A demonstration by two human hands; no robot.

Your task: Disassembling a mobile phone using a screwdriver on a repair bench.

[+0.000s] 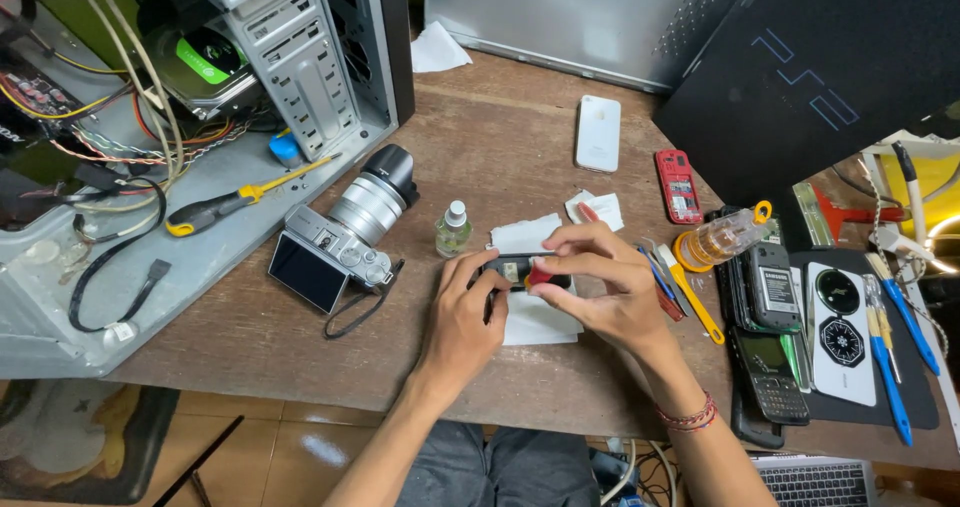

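Two hands are gripping a small black device over white paper on a worn wooden table.

Far to the left of the fingers, an open metal computer case [290, 57] is lying with loose cables, and a yellow-handled screwdriver [235, 199] is resting on its panel. Nearer, a silver camera [345, 237] with a ribbed lens is sitting just left of a small clear bottle [453, 229]. The left hand [462, 317] is clenching the left end of the small black device [520, 267], while the right hand [600, 287] is pinching its right end, where something red is showing. The white paper [530, 317] is lying beneath them. Beyond the fingers a white phone [598, 133] and a red phone [679, 185] are lying flat. To the right, an amber bottle [725, 235], dark keypad phones [770, 367] and blue-handled tools [890, 367] are crowding the table [500, 137].
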